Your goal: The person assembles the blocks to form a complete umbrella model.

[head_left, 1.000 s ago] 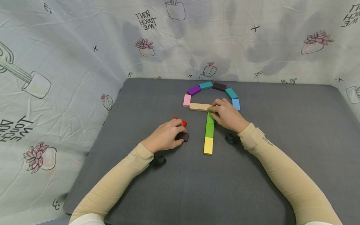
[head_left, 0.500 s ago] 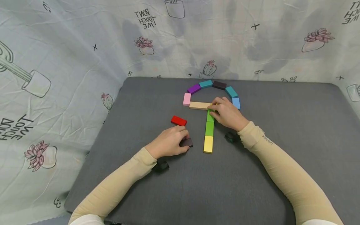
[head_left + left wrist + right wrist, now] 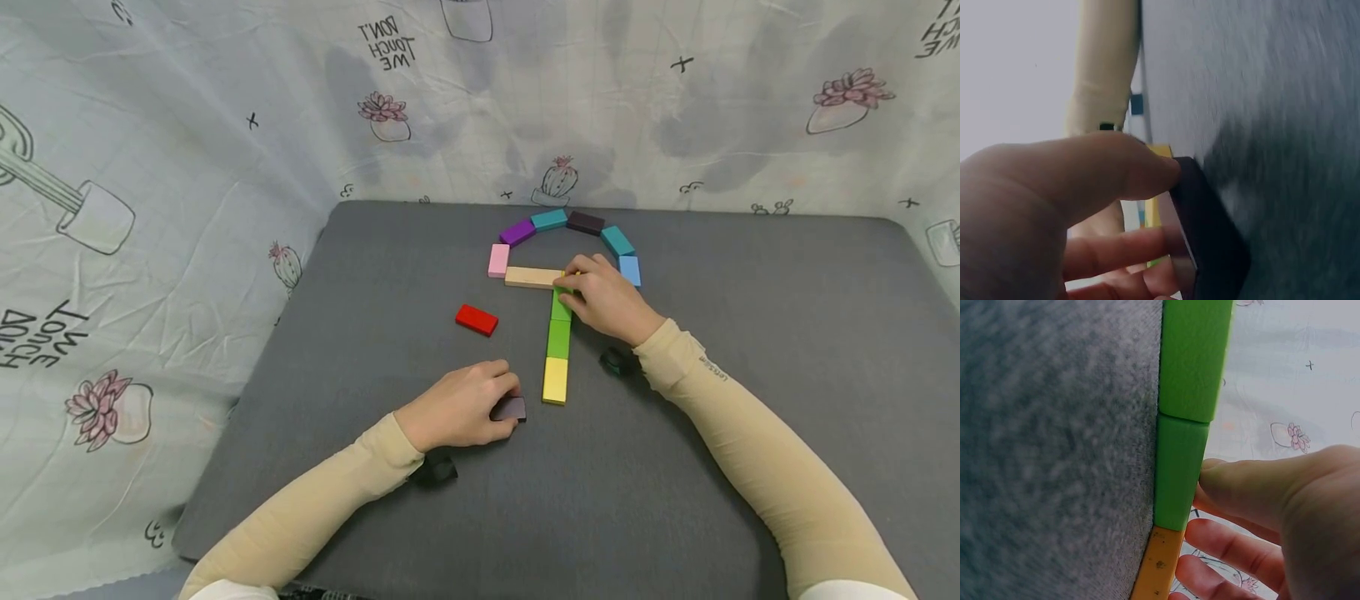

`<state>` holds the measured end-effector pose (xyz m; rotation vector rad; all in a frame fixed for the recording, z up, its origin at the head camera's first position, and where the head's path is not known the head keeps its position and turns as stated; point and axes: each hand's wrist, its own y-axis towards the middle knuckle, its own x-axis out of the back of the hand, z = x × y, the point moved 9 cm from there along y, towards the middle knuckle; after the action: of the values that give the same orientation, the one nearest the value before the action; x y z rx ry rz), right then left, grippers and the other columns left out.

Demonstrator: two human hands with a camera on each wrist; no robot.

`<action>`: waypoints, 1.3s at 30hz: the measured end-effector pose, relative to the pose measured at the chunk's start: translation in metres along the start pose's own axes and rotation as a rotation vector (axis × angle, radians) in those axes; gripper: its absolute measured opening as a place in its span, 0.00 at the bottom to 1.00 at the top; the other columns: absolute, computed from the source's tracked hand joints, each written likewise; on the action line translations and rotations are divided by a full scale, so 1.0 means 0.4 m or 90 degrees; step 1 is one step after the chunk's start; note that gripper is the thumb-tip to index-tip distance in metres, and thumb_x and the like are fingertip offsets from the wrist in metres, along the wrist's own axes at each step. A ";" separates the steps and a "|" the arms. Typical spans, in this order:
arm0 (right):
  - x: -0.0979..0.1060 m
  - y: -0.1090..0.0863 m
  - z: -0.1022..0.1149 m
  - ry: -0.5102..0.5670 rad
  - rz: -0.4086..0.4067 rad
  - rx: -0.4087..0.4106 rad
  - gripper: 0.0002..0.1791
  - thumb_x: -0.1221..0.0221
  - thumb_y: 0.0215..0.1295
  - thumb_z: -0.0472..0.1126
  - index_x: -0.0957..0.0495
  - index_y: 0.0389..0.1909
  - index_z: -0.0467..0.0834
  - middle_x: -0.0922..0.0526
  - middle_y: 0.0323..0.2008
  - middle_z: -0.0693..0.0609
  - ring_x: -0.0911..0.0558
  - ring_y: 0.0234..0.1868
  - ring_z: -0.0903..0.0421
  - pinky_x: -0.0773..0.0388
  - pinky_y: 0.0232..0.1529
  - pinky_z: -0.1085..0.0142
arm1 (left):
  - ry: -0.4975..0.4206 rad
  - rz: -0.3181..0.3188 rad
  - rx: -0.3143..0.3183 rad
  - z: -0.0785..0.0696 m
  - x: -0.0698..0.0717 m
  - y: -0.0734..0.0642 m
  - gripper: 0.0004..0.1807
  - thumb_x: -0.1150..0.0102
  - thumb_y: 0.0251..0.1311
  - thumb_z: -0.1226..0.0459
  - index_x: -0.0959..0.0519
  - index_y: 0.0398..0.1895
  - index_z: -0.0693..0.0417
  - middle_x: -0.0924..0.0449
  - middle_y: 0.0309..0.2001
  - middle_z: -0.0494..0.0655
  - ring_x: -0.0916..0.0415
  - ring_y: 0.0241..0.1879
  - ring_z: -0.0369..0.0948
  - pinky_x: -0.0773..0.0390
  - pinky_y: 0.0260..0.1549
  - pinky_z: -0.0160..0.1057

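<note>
My left hand (image 3: 459,408) pinches a dark brown block (image 3: 510,409) between thumb and fingers, just left of the lower end of a block column. That column runs from a yellow block (image 3: 555,381) through a green block (image 3: 558,340) to another green block (image 3: 561,307). My right hand (image 3: 603,298) rests its fingertips at the column's top. In the right wrist view, its thumb touches the edge of a green block (image 3: 1180,475), and other fingertips touch an orange-yellow block (image 3: 1157,565). The right hand partly hides that joint. A tan block (image 3: 528,277) lies left of it.
A loose red block (image 3: 476,320) lies left of the column. Pink (image 3: 498,261), purple (image 3: 517,232), teal, dark and blue blocks (image 3: 629,271) form an arch behind. The grey table (image 3: 712,500) ends at a patterned cloth (image 3: 480,108).
My left hand has drawn the dark block away from the red block, toward me and slightly right, uncovering the red one. My right hand has stayed in place.
</note>
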<state>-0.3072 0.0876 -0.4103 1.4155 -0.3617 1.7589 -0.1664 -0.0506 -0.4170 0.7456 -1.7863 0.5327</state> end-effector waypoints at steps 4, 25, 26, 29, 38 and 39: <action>0.000 0.001 -0.002 0.005 -0.005 0.001 0.13 0.33 0.70 0.35 0.13 0.51 0.34 0.18 0.46 0.39 0.25 0.43 0.43 0.24 0.44 0.52 | -0.011 0.002 0.004 -0.022 -0.008 -0.003 0.09 0.29 0.60 0.59 0.17 0.38 0.53 0.22 0.35 0.43 0.29 0.28 0.34 0.25 0.28 0.30; 0.001 0.000 0.001 0.006 -0.009 0.011 0.13 0.33 0.70 0.35 0.13 0.51 0.33 0.18 0.46 0.39 0.25 0.42 0.43 0.24 0.43 0.51 | -0.005 -0.016 0.052 -0.064 -0.027 0.003 0.09 0.30 0.58 0.60 0.22 0.32 0.53 0.28 0.28 0.40 0.34 0.22 0.33 0.36 0.19 0.26; 0.001 0.001 0.001 0.005 -0.010 0.010 0.13 0.33 0.69 0.35 0.13 0.51 0.33 0.18 0.46 0.39 0.25 0.43 0.43 0.24 0.44 0.51 | 0.004 -0.017 0.051 -0.066 -0.025 -0.001 0.10 0.30 0.57 0.61 0.23 0.31 0.53 0.30 0.27 0.40 0.35 0.22 0.33 0.36 0.19 0.26; 0.003 0.002 -0.001 0.006 -0.010 0.008 0.13 0.33 0.69 0.35 0.13 0.50 0.34 0.18 0.46 0.39 0.25 0.43 0.43 0.24 0.44 0.52 | 0.013 -0.027 0.044 -0.071 -0.021 -0.008 0.12 0.29 0.57 0.61 0.25 0.27 0.52 0.34 0.24 0.40 0.38 0.20 0.34 0.38 0.18 0.27; 0.001 0.002 -0.001 0.010 -0.019 0.010 0.12 0.33 0.69 0.34 0.12 0.50 0.34 0.18 0.45 0.40 0.24 0.42 0.43 0.25 0.43 0.52 | -0.011 -0.048 0.054 -0.067 -0.024 -0.004 0.12 0.29 0.57 0.62 0.24 0.26 0.54 0.35 0.23 0.39 0.39 0.19 0.33 0.41 0.16 0.27; 0.001 0.002 0.000 0.012 -0.020 0.009 0.12 0.33 0.69 0.35 0.12 0.50 0.35 0.18 0.45 0.40 0.24 0.42 0.43 0.25 0.43 0.52 | -0.011 -0.052 0.054 -0.067 -0.024 -0.003 0.12 0.29 0.57 0.62 0.24 0.26 0.53 0.35 0.23 0.39 0.39 0.19 0.32 0.41 0.16 0.27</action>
<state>-0.3076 0.0873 -0.4095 1.4066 -0.3158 1.7524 -0.1456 -0.0311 -0.4176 0.8806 -1.7502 0.5508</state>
